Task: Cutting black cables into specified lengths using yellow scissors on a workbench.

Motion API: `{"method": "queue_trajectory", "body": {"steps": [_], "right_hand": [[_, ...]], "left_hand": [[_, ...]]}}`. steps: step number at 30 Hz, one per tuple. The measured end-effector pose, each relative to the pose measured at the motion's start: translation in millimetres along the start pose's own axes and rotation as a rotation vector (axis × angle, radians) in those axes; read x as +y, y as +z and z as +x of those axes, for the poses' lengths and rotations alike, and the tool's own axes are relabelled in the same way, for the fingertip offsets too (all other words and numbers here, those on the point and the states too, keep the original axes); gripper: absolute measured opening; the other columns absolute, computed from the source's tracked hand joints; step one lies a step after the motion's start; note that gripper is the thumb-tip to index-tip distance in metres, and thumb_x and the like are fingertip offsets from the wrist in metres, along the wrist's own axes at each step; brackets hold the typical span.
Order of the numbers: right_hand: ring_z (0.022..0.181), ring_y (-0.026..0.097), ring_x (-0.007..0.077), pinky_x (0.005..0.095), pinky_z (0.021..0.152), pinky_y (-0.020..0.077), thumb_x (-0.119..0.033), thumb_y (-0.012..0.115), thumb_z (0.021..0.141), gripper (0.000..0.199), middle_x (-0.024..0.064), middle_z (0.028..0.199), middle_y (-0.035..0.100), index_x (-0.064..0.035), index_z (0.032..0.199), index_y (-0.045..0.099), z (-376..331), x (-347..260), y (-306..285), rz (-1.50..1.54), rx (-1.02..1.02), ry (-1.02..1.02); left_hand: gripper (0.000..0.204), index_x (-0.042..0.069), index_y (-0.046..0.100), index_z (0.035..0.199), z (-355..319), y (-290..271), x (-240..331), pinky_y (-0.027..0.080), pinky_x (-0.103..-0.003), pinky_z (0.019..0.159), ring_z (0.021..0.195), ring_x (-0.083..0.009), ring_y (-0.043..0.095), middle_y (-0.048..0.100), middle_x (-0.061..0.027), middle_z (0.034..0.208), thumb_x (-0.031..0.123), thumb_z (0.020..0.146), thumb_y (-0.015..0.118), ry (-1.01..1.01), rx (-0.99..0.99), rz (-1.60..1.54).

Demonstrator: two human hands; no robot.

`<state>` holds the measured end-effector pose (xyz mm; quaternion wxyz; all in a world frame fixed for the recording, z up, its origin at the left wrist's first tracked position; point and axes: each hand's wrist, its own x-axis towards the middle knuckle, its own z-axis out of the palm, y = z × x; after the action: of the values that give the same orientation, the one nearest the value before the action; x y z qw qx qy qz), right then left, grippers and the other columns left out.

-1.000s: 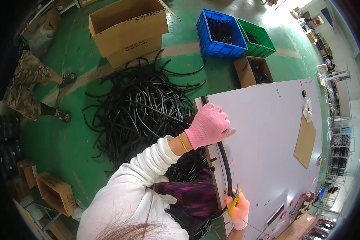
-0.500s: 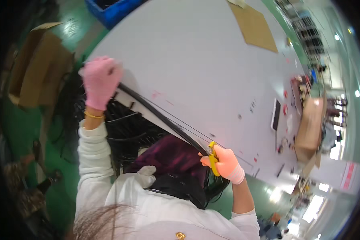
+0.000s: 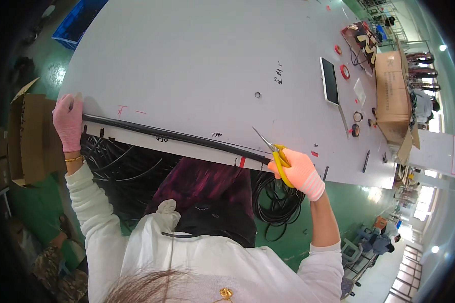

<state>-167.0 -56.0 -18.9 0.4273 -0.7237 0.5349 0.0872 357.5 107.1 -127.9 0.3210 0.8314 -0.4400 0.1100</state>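
Where right hand (image 3: 300, 172) grips — tube (image 3: 172, 135) (black) hides.

Along the near edge of the worktop (image 3: 197, 65) runs the tube (image 3: 187, 136), between left hand (image 3: 68, 123) and right hand (image 3: 302, 172), scissors (image 3: 277, 158) in the latter. Over right, the tablet (image 3: 329, 80) lies beside tape rolls (image 3: 345, 67); out left of the worktop stands a carton (image 3: 38, 141)!

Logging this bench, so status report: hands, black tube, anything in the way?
Left pink-gloved hand gripping long black flexible tube. Right orange-gloved hand at tube's right end, holding yellow-handled scissors. Round red tape rolls well off the tube.
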Motion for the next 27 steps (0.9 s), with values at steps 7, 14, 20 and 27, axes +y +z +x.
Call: {"method": "queue_trajectory", "body": {"steps": [7, 14, 20, 27], "right_hand": [[0.069, 0.068, 0.0312, 0.0386, 0.066, 0.053, -0.03, 0.07, 0.092, 0.029, 0.0153, 0.077, 0.069, -0.0024, 0.099, 0.066, 18, 8, 3, -0.444, 0.018, -0.097], [0.082, 0.068, 0.0386, 0.0439, 0.074, 0.0548, -0.033, 0.066, 0.089, 0.03, 0.0177, 0.086, 0.07, -0.0053, 0.1, 0.068, 28, -7, -6, -0.584, -0.084, -0.004], [0.091, 0.07, 0.0337, 0.0419, 0.079, 0.0566, -0.04, 0.058, 0.088, 0.037, 0.0155, 0.098, 0.073, -0.0084, 0.103, 0.071, 29, -23, -11, -0.686, -0.142, 0.073], [0.088, 0.068, 0.0367, 0.0435, 0.079, 0.0554, -0.037, 0.062, 0.086, 0.034, 0.0174, 0.094, 0.072, -0.0066, 0.099, 0.07, 30, -23, -15, -0.608, -0.157, 0.099]], "left_hand": [[0.035, 0.0, 0.034, 0.076, 0, 1, -12, 0.033, -0.031, 0.059, 0.066, -0.0148, 0.028, 0.025, -0.0072, 0.073, 0.009, 0.094, 0.062, 0.006, -0.025, -0.055], [0.039, -0.001, 0.034, 0.075, 0, 2, -4, 0.034, -0.032, 0.059, 0.066, -0.016, 0.03, 0.03, -0.0089, 0.071, 0.013, 0.093, 0.066, -0.081, -0.045, -0.113], [0.036, -0.001, 0.037, 0.075, 3, -1, -6, 0.036, -0.033, 0.061, 0.064, -0.0158, 0.034, 0.031, -0.0073, 0.07, 0.011, 0.095, 0.064, -0.068, -0.058, -0.055], [0.026, 0.012, 0.066, 0.104, -75, 46, 154, 0.045, -0.043, 0.088, 0.102, -0.0283, 0.058, 0.063, -0.0079, 0.107, 0.01, 0.079, 0.073, 0.35, -0.091, -0.104]]}}
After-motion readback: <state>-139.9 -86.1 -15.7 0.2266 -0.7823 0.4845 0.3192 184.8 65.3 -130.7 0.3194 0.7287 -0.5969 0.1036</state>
